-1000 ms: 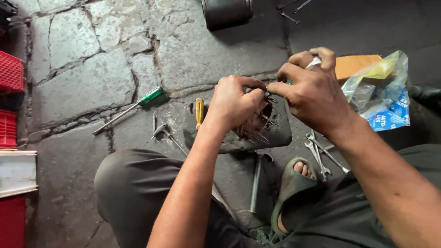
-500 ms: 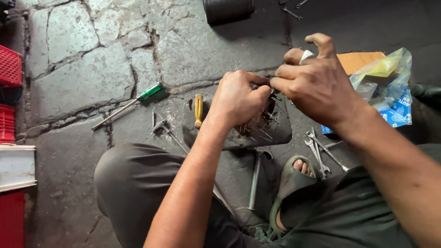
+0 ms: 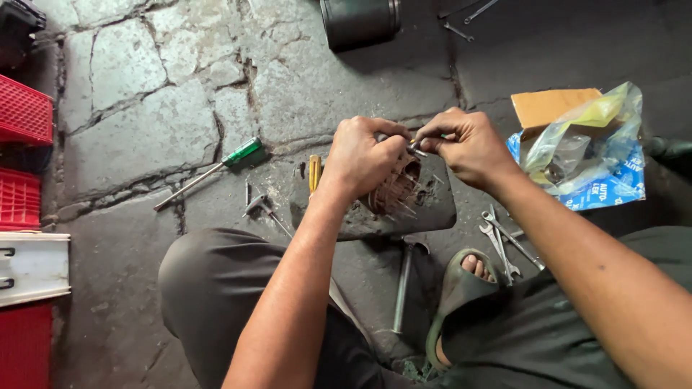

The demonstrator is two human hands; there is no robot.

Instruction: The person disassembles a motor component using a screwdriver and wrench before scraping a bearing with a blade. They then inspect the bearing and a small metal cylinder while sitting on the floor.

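- Left hand (image 3: 364, 155): curled into a loose fist, fingertips pinched on a small metal piece (image 3: 416, 149) above the coil; exact kind of piece too small to tell.
- Right hand (image 3: 468, 144): fingers drawn narrow, thumb and forefinger pinching the same small metal piece from the opposite side, touching the left fingertips.
- Copper wire coil (image 3: 396, 191): brownish winding with loose strands sticking out, directly beneath both hands, resting on a dark flat slab (image 3: 432, 209).
- Green-handled screwdriver (image 3: 213, 171): flat on cracked stone floor (image 3: 144, 137), well left of the hands.
- Yellow-handled tool (image 3: 314, 173): beside the left wrist, at the slab's left edge.
- Wrenches (image 3: 501, 241): small cluster on the floor, just right of the slab, near a sandalled foot (image 3: 465, 288).
- Plastic bag (image 3: 584, 148): clear and yellow over blue packaging, on cardboard (image 3: 551, 104), right of the right hand.
- Red crates (image 3: 25, 151): stacked at far left edge.
- Dark metal cylinder (image 3: 360, 21): top centre, well apart from the hands.
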